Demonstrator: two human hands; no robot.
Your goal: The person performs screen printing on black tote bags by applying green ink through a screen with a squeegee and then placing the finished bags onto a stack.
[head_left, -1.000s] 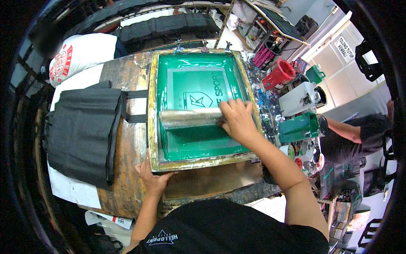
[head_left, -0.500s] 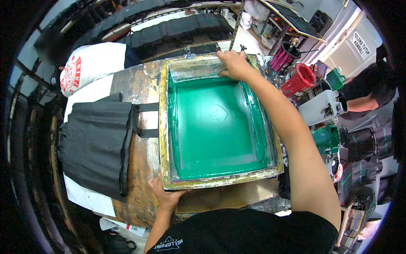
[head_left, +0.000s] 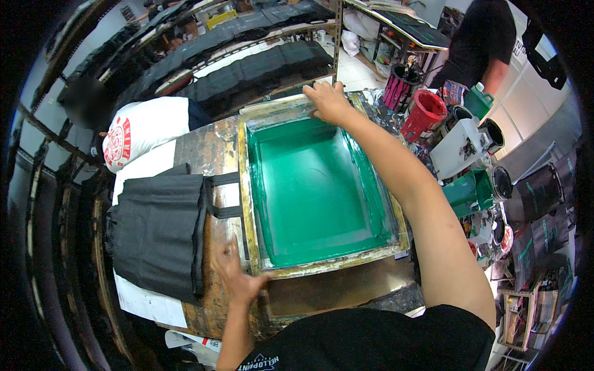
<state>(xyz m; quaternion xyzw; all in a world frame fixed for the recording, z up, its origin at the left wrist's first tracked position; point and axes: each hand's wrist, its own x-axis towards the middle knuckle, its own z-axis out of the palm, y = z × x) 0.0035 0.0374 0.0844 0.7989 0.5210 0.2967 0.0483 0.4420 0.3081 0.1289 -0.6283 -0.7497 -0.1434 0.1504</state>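
Fingers of my right hand (head_left: 330, 102) curl over the far rail of the green-inked screen frame (head_left: 318, 191), clamped there. My left hand (head_left: 238, 279) presses flat at the near-left corner, fingers spread, gripping nothing. Black tote bags (head_left: 158, 232) lie just left of that hand. Ink pots (head_left: 427, 114) stand right of my far grip.

A black bag (head_left: 158, 232) lies on the worktop (head_left: 210, 148). Behind the bag sits a white sack (head_left: 145, 130) with a red print. Far to the bag's right stand a red bucket (head_left: 424, 114) and a green jug (head_left: 461, 191).
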